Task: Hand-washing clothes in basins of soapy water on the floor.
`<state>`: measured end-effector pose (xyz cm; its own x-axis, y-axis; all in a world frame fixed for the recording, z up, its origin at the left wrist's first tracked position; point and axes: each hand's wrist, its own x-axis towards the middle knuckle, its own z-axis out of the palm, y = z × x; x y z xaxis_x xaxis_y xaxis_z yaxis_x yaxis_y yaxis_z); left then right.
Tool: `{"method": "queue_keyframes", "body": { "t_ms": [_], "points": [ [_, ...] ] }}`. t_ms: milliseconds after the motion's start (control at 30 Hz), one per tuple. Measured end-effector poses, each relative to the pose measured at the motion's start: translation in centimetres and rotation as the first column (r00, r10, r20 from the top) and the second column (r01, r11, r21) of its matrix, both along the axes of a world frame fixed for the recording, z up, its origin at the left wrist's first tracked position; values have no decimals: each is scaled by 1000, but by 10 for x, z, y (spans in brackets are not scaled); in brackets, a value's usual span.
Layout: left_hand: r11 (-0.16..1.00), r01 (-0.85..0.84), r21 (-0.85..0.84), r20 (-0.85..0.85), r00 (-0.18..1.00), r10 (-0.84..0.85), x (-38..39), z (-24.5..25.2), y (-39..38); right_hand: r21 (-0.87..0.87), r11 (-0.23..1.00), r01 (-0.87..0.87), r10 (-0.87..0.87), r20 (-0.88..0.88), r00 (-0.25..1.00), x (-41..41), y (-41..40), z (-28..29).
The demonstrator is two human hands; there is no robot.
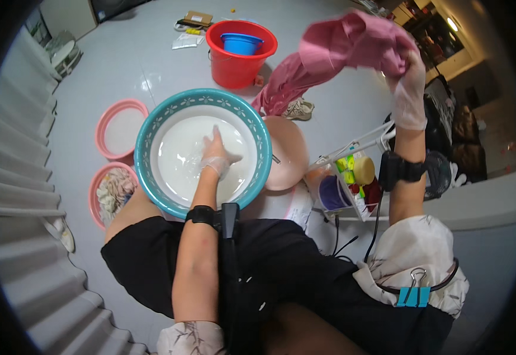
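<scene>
A teal-rimmed basin (264,155) with whitish water (175,142) stands before me. My left hand (215,153), in a thin clear glove, is over or partly in this water with its fingers spread; nothing shows in its grasp. Up at the right, my right hand (411,77), gloved as well, grips a pink cloth garment (360,42). The garment is bunched near the fingers and stretches away to the left, with its lower end hanging near the basin's far right side.
A red bucket (235,66) holds a smaller blue bucket (241,44). Two pink basins (100,133) are at the left, the nearer with crumpled clothes (115,191). At the right are a white rack (351,208) of bottles, a shoe (300,108) and loose cables (338,239).
</scene>
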<state>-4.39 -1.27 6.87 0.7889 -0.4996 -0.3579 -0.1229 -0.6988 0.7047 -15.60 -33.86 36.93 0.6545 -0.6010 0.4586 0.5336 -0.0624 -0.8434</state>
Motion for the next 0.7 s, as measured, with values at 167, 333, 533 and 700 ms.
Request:
{"method": "queue_keyframes", "body": {
  "t_ms": [167,333,533,700],
  "points": [
    [925,-20,-380,176,980,94,-1,67,-16,-333,880,-338,422,225,878,10,93,88],
    [786,-72,-614,238,932,272,-8,110,-26,-225,893,-389,447,350,823,42,171,134],
    [470,61,-881,274,874,401,21,104,-20,-182,827,-532,561,328,760,82,222,142],
    [300,-370,-879,-296,917,266,28,122,-1,-125,795,-593,603,271,751,104,224,131]
  ]
}}
